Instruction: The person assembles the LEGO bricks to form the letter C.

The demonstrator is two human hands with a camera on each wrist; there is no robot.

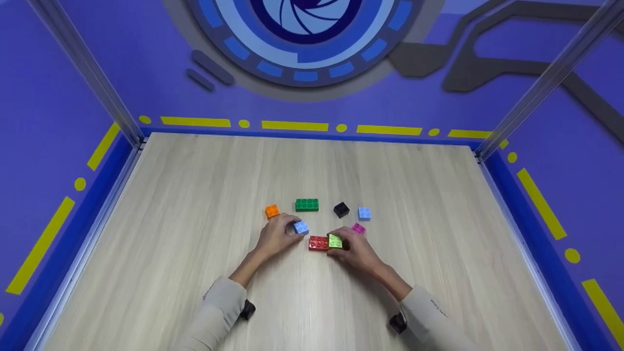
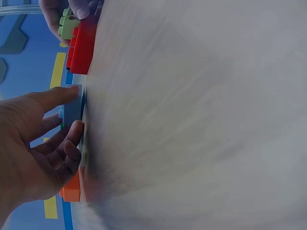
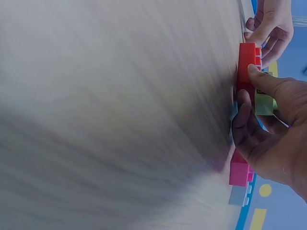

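Observation:
My left hand (image 1: 279,236) pinches a light blue toy building brick (image 1: 301,227) between thumb and fingers, low at the table. Just to its right lies a red brick (image 1: 318,243) with studs facing up. A lime-green brick (image 1: 335,241) sits on the red brick's right end. Around that end curls my right hand (image 1: 360,249), gripping the lime-green brick; its thumb reaches down to the red brick's side in the right wrist view. A pink brick (image 1: 359,228), partly covered, lies behind the right hand. An orange brick (image 1: 272,210) is just beyond the left hand.
Behind the hands, a long green brick (image 1: 307,204), a black brick (image 1: 341,209) and a second light blue brick (image 1: 364,213) lie on the wooden table (image 1: 195,195). Blue printed walls (image 1: 312,107) with metal corner posts bound the table at the back and sides.

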